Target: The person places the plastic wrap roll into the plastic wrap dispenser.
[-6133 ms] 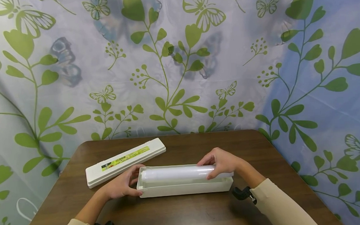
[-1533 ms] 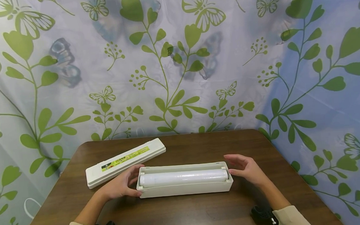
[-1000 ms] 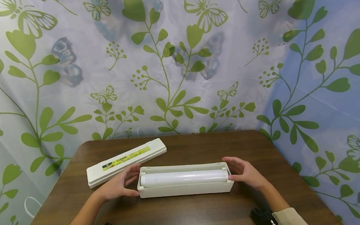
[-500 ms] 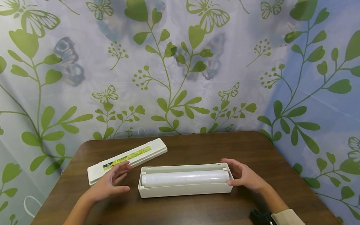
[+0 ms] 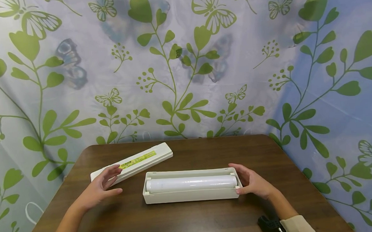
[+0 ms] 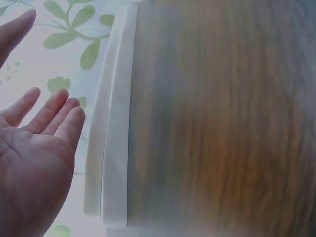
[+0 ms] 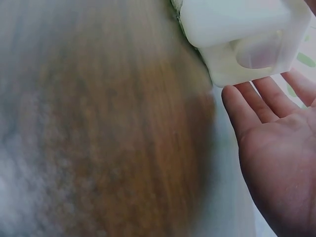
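A long white plastic wrap box (image 5: 192, 196) lies uncovered on the table, with a shiny roll of plastic wrap (image 5: 190, 183) inside it. My right hand (image 5: 254, 182) holds the box's right end, thumb at the near corner and fingers round the far one. In the right wrist view, fingertips (image 7: 231, 94) touch the end wall of the box. To the left, my left hand (image 5: 94, 189) hovers with parted, relaxed fingers, holding nothing. Behind it lies the white lid (image 5: 150, 158) with a yellow-green label, partly covered by that hand in the head view.
The brown wooden table (image 5: 193, 219) has rounded back corners. A curtain (image 5: 184, 88) printed with leaves and butterflies hangs behind it. A black strap (image 5: 270, 224) sits at the right wrist.
Earlier my right hand lowered the roll into the box, let go and moved to the box's right end. My left hand has since released the left end and moved left towards the lid.
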A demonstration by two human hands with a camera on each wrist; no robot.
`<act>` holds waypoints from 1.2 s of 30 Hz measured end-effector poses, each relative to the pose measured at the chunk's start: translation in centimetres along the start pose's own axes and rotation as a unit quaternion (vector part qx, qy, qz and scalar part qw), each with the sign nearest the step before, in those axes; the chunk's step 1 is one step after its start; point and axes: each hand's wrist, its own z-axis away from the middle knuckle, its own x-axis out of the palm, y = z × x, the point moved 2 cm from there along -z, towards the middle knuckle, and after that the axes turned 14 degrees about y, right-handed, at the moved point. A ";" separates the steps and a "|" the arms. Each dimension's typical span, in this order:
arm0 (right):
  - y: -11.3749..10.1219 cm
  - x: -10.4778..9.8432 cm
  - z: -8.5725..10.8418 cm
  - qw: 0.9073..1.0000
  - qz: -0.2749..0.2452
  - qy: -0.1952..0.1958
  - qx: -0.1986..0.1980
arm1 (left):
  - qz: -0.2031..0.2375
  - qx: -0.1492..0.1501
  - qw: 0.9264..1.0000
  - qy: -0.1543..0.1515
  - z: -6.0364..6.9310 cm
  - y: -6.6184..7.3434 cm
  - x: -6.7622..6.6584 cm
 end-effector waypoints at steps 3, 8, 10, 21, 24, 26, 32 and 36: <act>0.0 -0.1 0.0 1.000 -0.002 -0.007 -0.001 | -0.004 0.003 1.000 0.008 0.1 -0.3 -0.6; 0.2 -0.1 0.0 1.000 -0.004 -0.013 0.002 | -0.012 0.004 1.000 0.021 0.2 -0.7 -1.6; 0.3 -0.1 0.0 1.000 -0.005 -0.014 0.002 | -0.018 0.008 0.999 0.028 0.2 -0.8 -2.0; 0.1 0.1 0.2 1.000 -0.012 -0.011 0.009 | -0.049 0.019 0.997 0.050 0.2 -0.9 -3.8; 0.0 0.1 0.2 1.000 -0.011 -0.010 0.009 | -0.070 0.024 0.996 0.058 0.2 -1.1 -4.2; 0.0 0.1 0.3 1.000 -0.010 -0.010 0.010 | -0.089 0.026 0.994 0.060 0.2 -1.2 -4.4; 0.1 0.1 0.3 1.000 -0.013 -0.011 0.007 | -0.132 0.020 0.989 0.064 0.3 -1.4 -5.1; 0.2 0.1 0.2 1.000 -0.014 -0.012 0.007 | -0.156 0.013 0.985 0.072 0.2 -1.5 -5.7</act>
